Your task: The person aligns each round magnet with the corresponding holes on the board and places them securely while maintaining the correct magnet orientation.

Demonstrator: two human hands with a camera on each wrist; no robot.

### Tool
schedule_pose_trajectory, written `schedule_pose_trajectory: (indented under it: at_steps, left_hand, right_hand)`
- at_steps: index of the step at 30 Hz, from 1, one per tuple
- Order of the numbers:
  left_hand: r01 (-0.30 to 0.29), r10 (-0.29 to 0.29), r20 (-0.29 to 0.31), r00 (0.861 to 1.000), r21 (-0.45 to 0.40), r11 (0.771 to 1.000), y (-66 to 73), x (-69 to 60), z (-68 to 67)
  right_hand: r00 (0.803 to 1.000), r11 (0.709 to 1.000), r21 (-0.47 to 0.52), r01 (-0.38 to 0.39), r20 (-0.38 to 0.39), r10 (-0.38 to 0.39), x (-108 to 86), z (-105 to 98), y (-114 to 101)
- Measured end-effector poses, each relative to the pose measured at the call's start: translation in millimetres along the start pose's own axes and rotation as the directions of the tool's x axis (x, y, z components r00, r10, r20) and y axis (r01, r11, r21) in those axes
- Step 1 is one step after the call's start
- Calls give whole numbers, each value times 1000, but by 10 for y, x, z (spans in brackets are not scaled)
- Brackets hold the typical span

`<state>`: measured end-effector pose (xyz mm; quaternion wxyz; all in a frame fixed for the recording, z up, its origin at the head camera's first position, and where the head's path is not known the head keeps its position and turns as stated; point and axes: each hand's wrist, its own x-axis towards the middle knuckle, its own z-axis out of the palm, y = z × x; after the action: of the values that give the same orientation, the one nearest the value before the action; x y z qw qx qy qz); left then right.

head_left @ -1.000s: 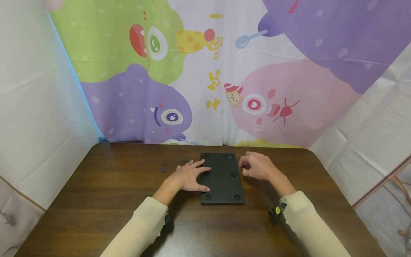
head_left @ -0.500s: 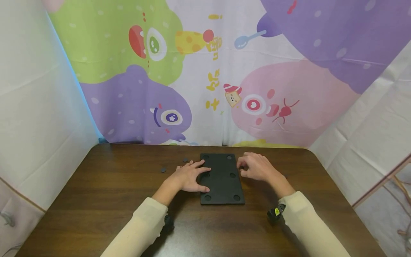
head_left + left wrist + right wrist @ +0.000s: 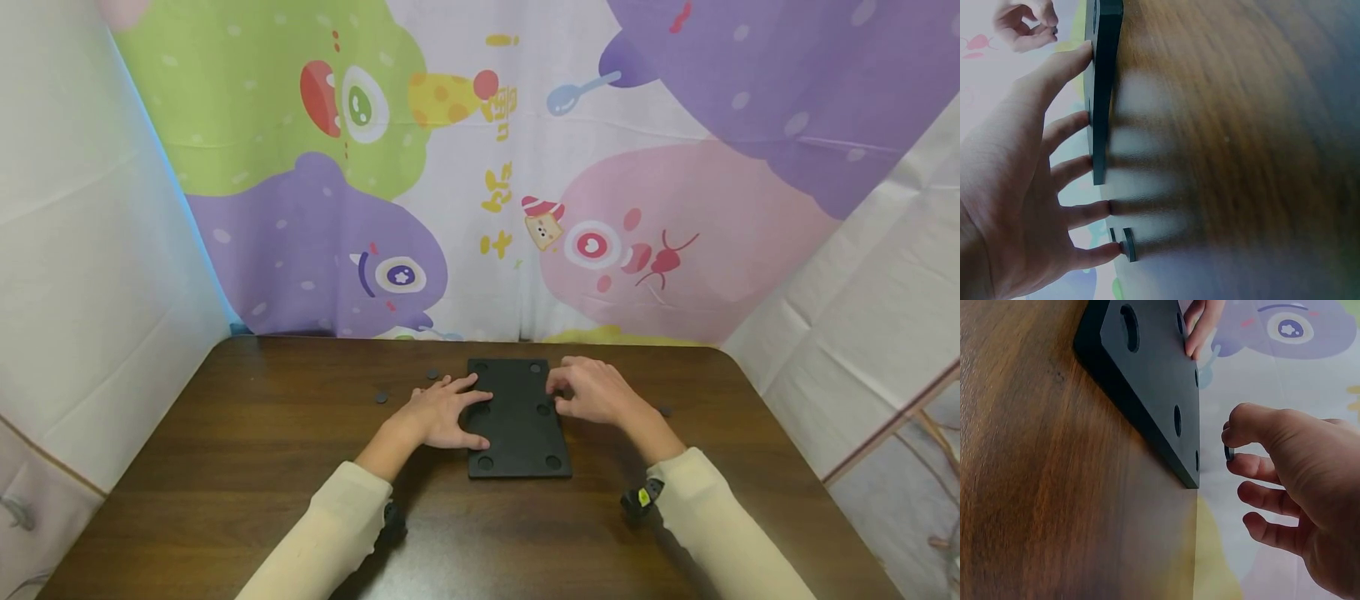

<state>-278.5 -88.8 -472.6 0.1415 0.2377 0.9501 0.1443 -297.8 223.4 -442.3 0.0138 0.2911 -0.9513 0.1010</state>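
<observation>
Black and flat, the board (image 3: 517,429) lies on the brown wooden worktop (image 3: 225,467), with round recesses along its two long sides. The left hand (image 3: 441,415) has its fingers spread and rests on the left side of the board, gripping nothing. The right hand (image 3: 596,390) pinches a small dark disc (image 3: 1229,452) between thumb and index finger, near the far part of the right edge.

By my judgement the work is at an early stage: the held disc is not yet set in a recess, and two loose discs (image 3: 382,398) lie to the left, one more (image 3: 666,411) to the right. The near right recess (image 3: 553,462) looks unfilled; whether the far right recess (image 3: 536,367) already has a disc, I cannot tell surely.

Yellow characters (image 3: 497,200) on the printed cloth (image 3: 487,304) are turned sideways, and I cannot read them with certainty. On the board I see no label.
</observation>
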Motion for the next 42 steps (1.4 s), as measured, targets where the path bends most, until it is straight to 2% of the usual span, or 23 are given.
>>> schedule_pose_trajectory:
  at_steps: [21,24,30,32,34,37,42]
  left_hand:
    - [-2,2,4,1000,-13,1000,11,-6,-7]
    - [-14,14,3,1000,-30,999,-52,44,32]
    - [-31,30,-7,1000,-41,999,-297,276,244]
    - [-38,38,-14,999,-45,998,-339,306,283]
    - [-33,32,-10,999,-54,998,-311,276,257]
    - [-20,20,-3,1000,-60,998,-193,169,157]
    - [-9,9,7,1000,-23,1000,-16,12,5]
  right_hand:
    - [999,1000,4,27,-32,-27,22,84,-72]
    - [999,1000,-2,27,-27,-27,20,107,-77]
    - [999,999,-18,31,-17,-31,17,157,-86]
    - [999,999,-24,35,-12,-35,16,172,-90]
    - [999,999,-30,37,-8,-37,13,188,-92]
    - [999,999,-32,39,-5,-40,9,206,-94]
    - [999,999,-28,40,2,-40,6,225,-91]
